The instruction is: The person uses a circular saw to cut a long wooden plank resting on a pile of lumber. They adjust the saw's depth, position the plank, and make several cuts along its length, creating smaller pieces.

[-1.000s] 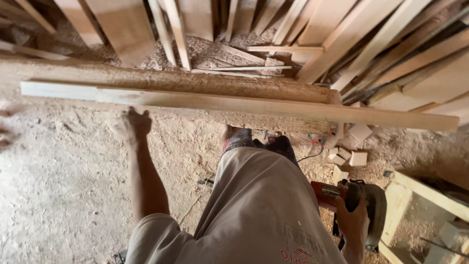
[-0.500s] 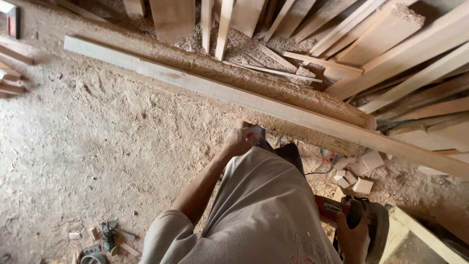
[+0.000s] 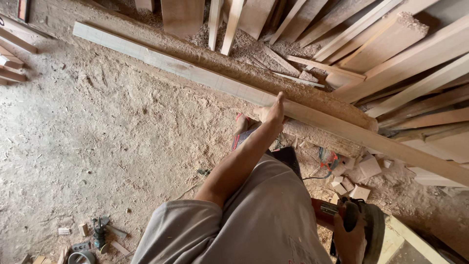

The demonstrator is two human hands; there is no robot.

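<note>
A long pale wooden board [image 3: 195, 73] lies slantwise across the sawdust floor, from upper left to right. My left hand [image 3: 274, 111] reaches forward and rests on the board's near edge about midway along, fingers stretched out flat. My right hand [image 3: 348, 238] hangs low at my right side and grips a handheld power saw [image 3: 367, 230] with a dark guard and an orange body part. My grey-trousered leg fills the lower middle of the view.
Many planks [image 3: 391, 44] lean and lie stacked behind the board. A sawdust ridge [image 3: 273, 73] runs along it. Small wood offcuts [image 3: 359, 173] and a cable [image 3: 327, 159] lie near my foot. Small tools [image 3: 97, 234] sit at lower left. A pale bench edge [image 3: 410, 239] stands at lower right.
The view has swung left and the board now runs more steeply. My left hand has moved forward from beside my leg onto the board. The right hand still holds the saw.
</note>
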